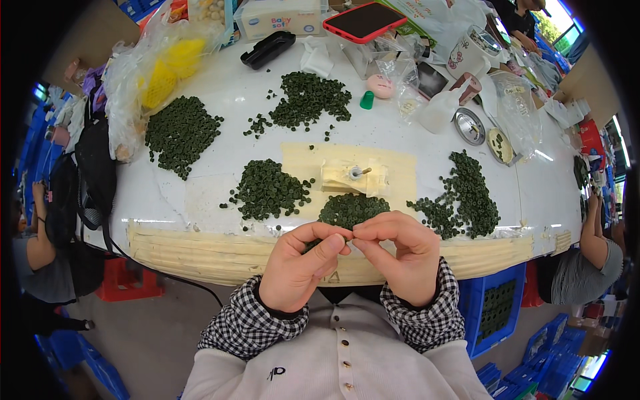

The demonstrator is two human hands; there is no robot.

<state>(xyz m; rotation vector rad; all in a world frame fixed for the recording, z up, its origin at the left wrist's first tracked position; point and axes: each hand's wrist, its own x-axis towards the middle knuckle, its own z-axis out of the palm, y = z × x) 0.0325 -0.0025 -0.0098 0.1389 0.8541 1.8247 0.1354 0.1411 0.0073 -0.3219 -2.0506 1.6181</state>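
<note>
I'm pinching a tiny part I can't make out between the fingertips of my left hand (299, 267) and right hand (399, 257), both closed narrow and touching just above the nearest pile of small green rings (352, 210) on the tabletop (220, 100). It looks like I'm fitting one piece, and seating it will want a fine, steady pinch. At the far edge sits a pale rectangular tissue pack (279, 17), with a yellow mesh bag in clear plastic (163, 70) to the left.

Item pinched between left hand (300, 267) and right hand (400, 257) fingertips: too small to identify. Hands cover near part of green pile (352, 209). Phone (364, 20) cut by top edge.
</note>
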